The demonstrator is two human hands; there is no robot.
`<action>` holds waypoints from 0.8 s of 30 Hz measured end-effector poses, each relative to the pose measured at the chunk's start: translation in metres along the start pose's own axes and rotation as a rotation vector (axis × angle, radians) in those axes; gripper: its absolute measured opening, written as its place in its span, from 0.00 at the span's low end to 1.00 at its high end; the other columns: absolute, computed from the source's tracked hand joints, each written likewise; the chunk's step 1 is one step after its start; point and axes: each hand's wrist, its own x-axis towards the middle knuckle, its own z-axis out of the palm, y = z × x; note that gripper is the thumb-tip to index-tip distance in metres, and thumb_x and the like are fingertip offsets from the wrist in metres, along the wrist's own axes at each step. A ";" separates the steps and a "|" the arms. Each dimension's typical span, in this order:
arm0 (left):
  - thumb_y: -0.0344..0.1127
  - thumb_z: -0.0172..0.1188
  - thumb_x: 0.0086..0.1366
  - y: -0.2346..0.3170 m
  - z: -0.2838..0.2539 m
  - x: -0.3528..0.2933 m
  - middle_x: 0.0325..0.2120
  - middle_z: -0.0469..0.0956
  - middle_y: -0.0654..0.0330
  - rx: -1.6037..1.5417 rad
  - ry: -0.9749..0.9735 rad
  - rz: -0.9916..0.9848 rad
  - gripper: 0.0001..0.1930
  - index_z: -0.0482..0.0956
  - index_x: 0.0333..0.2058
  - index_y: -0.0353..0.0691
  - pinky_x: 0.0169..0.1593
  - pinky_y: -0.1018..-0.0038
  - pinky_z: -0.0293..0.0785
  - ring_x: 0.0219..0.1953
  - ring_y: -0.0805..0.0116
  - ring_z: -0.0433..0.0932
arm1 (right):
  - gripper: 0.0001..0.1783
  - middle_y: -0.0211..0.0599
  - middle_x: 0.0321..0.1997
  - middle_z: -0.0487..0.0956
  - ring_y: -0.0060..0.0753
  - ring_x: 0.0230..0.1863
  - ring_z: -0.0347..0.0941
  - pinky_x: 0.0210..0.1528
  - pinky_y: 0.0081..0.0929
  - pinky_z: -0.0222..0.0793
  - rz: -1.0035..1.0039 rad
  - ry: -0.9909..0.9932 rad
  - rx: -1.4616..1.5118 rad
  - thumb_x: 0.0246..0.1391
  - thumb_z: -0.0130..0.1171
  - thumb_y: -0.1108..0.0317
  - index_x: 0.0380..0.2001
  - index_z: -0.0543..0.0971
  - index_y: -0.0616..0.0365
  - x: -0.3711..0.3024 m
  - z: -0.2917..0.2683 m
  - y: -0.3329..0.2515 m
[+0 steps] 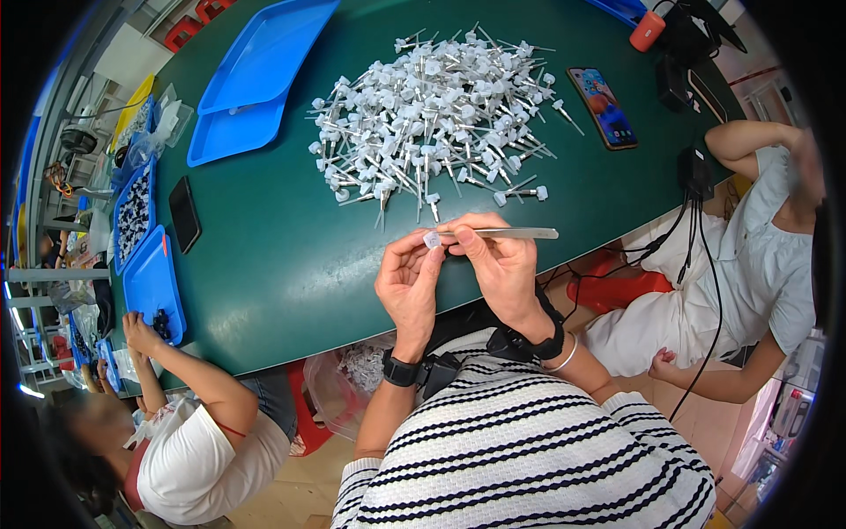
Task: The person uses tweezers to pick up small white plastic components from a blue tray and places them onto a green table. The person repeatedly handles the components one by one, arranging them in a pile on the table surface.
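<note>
A small white piece [431, 240] sits over the near part of the glossy green tabletop [256, 291], pinched in your left hand [411, 280] between thumb and fingers; your right hand [505, 271] grips metal tweezers [529, 234], their tip at the piece. Farther off spreads a heap of white, metal-stemmed parts [432, 115], with overlapping blue trays [260, 62] far left and a lit phone [603, 108] far right. Co-workers in white sit left [207, 458] and right [780, 273] of you.

Heaped white parts [434, 119], blue trays [256, 57] and a green worktable [273, 247] mark a workshop.
</note>
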 end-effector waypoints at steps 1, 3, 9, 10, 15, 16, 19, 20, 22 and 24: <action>0.20 0.58 0.61 0.000 0.000 0.000 0.43 0.76 0.52 -0.004 0.000 -0.002 0.12 0.71 0.44 0.30 0.49 0.77 0.74 0.44 0.69 0.77 | 0.09 0.38 0.35 0.81 0.22 0.33 0.77 0.35 0.18 0.75 -0.008 0.003 -0.008 0.60 0.52 0.73 0.35 0.77 0.69 0.000 0.000 0.000; 0.20 0.58 0.61 0.001 0.001 0.000 0.42 0.76 0.53 -0.010 0.001 -0.006 0.12 0.71 0.44 0.30 0.49 0.77 0.74 0.44 0.70 0.77 | 0.09 0.38 0.34 0.81 0.23 0.33 0.78 0.35 0.18 0.75 -0.024 0.009 -0.022 0.60 0.52 0.73 0.35 0.77 0.69 0.000 -0.001 0.002; 0.21 0.58 0.61 -0.003 -0.002 0.000 0.41 0.77 0.53 -0.002 0.006 0.003 0.12 0.72 0.43 0.30 0.47 0.78 0.75 0.42 0.72 0.77 | 0.11 0.42 0.38 0.80 0.28 0.38 0.79 0.38 0.19 0.77 0.002 0.007 0.027 0.61 0.52 0.68 0.38 0.75 0.68 -0.002 0.000 0.001; 0.21 0.59 0.61 -0.003 -0.002 0.001 0.41 0.77 0.53 -0.003 0.008 0.002 0.12 0.72 0.44 0.30 0.47 0.79 0.75 0.42 0.72 0.77 | 0.10 0.41 0.37 0.80 0.27 0.37 0.78 0.38 0.19 0.77 0.005 0.013 0.033 0.61 0.52 0.69 0.37 0.76 0.68 -0.002 0.001 0.001; 0.22 0.57 0.62 -0.001 0.000 0.001 0.40 0.77 0.55 0.029 0.024 -0.001 0.11 0.71 0.43 0.31 0.42 0.78 0.76 0.38 0.73 0.77 | 0.09 0.39 0.36 0.80 0.24 0.35 0.78 0.37 0.19 0.77 0.026 0.012 0.090 0.60 0.52 0.72 0.36 0.76 0.69 0.001 0.002 -0.001; 0.22 0.57 0.62 -0.001 0.000 0.001 0.39 0.77 0.55 0.029 0.024 -0.004 0.11 0.71 0.43 0.31 0.42 0.78 0.76 0.38 0.73 0.77 | 0.09 0.39 0.36 0.80 0.24 0.36 0.78 0.37 0.19 0.77 0.031 0.011 0.094 0.61 0.52 0.72 0.36 0.75 0.69 0.001 0.002 -0.001; 0.22 0.57 0.62 0.000 0.000 0.001 0.39 0.77 0.55 0.028 0.024 -0.011 0.11 0.71 0.43 0.31 0.42 0.78 0.76 0.37 0.73 0.77 | 0.09 0.39 0.36 0.80 0.24 0.36 0.78 0.37 0.19 0.77 0.041 0.012 0.107 0.61 0.52 0.71 0.37 0.75 0.69 0.002 0.002 0.001; 0.23 0.57 0.62 -0.001 0.000 0.001 0.39 0.78 0.55 0.027 0.023 -0.011 0.11 0.71 0.43 0.31 0.41 0.78 0.76 0.37 0.72 0.77 | 0.09 0.39 0.36 0.80 0.24 0.36 0.78 0.38 0.19 0.77 0.042 0.015 0.112 0.61 0.52 0.71 0.37 0.75 0.69 0.002 0.002 0.001; 0.23 0.57 0.62 -0.001 0.000 0.001 0.38 0.78 0.55 0.029 0.023 -0.009 0.10 0.72 0.43 0.31 0.41 0.78 0.76 0.37 0.72 0.77 | 0.09 0.39 0.36 0.80 0.25 0.37 0.79 0.38 0.19 0.77 0.044 0.015 0.114 0.61 0.52 0.71 0.37 0.75 0.69 0.002 0.002 0.001; 0.23 0.57 0.62 0.000 0.001 0.001 0.38 0.78 0.54 0.035 0.024 -0.007 0.10 0.72 0.43 0.31 0.41 0.78 0.76 0.37 0.72 0.77 | 0.10 0.40 0.36 0.80 0.25 0.37 0.79 0.38 0.19 0.77 0.049 0.013 0.107 0.61 0.52 0.70 0.37 0.75 0.69 0.002 0.001 0.000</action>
